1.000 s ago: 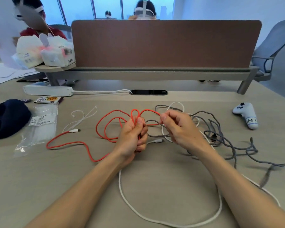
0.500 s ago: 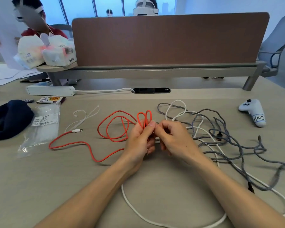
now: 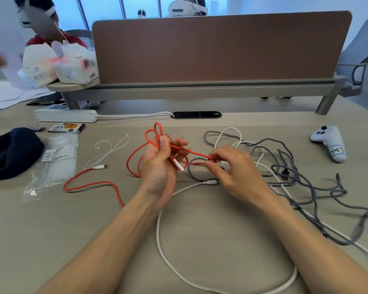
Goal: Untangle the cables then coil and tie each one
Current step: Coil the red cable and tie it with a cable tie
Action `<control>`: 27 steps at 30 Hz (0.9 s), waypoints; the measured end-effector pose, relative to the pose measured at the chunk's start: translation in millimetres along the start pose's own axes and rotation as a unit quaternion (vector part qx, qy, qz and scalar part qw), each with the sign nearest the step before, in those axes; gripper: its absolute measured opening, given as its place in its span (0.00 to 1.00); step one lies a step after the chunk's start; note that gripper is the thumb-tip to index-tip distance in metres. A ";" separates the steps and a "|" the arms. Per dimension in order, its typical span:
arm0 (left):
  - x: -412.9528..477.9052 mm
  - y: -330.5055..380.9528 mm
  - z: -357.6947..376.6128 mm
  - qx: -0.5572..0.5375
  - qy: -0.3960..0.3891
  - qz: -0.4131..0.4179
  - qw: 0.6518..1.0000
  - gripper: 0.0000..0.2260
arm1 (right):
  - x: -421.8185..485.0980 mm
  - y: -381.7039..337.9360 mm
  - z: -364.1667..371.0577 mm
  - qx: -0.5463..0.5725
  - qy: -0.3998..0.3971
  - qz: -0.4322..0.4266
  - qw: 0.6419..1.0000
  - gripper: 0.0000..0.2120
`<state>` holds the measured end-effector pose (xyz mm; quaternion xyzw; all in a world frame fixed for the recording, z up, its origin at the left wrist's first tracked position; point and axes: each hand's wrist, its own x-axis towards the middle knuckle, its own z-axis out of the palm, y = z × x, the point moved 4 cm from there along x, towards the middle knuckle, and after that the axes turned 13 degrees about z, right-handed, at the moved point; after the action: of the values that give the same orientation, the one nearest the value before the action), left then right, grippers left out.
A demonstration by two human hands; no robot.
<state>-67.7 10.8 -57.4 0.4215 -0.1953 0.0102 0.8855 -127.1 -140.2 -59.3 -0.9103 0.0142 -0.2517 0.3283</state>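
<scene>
Red cable [image 3: 89,184] loops are being gripped in the left hand [image 3: 160,164]; one strand is being pinched by the right hand [image 3: 235,166].

Cool daylight came from the windows [image 3: 102,9] at the back, bright and washed out there. The counter [image 3: 221,251] was evenly lit, with thin, soft shadows beside the white cable [image 3: 157,230]. The wide lens bowed the divider [image 3: 221,47] and stretched the edges. The person at far left [image 3: 51,39] was smeared; the centre was sharp.

the left hand [image 3: 159,166] and right hand [image 3: 238,170] extend from bare forearms.
</scene>
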 end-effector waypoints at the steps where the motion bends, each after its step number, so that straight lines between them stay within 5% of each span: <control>1: 0.7 1.8 0.9 -0.001 -0.001 0.003 1.000 0.10 | 0.3 0.5 -0.5 -0.011 0.013 0.004 1.000 0.05; 7: 8.1 14.4 -2.3 -0.055 0.010 0.018 0.998 0.11 | 4.3 9.9 -4.1 -0.074 0.051 0.060 0.994 0.04; 14: 9.4 14.2 -2.5 -0.076 0.011 0.011 0.997 0.11 | 4.6 11.1 -9.8 0.209 -0.005 0.170 0.963 0.03; 20: 8.7 16.4 -3.2 -0.083 0.009 0.017 0.996 0.10 | 4.8 1.7 -17.1 0.348 -0.010 0.171 0.922 0.00; 27: 14.5 19.4 -8.7 -0.047 0.022 0.046 0.998 0.09 | 2.9 -11.6 -18.1 0.348 -0.049 0.111 0.930 0.02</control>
<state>-54.9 27.7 -42.8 0.3691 -0.1954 0.0512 0.9072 -134.6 -142.3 -39.1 -0.7429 0.0102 -0.1576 0.6505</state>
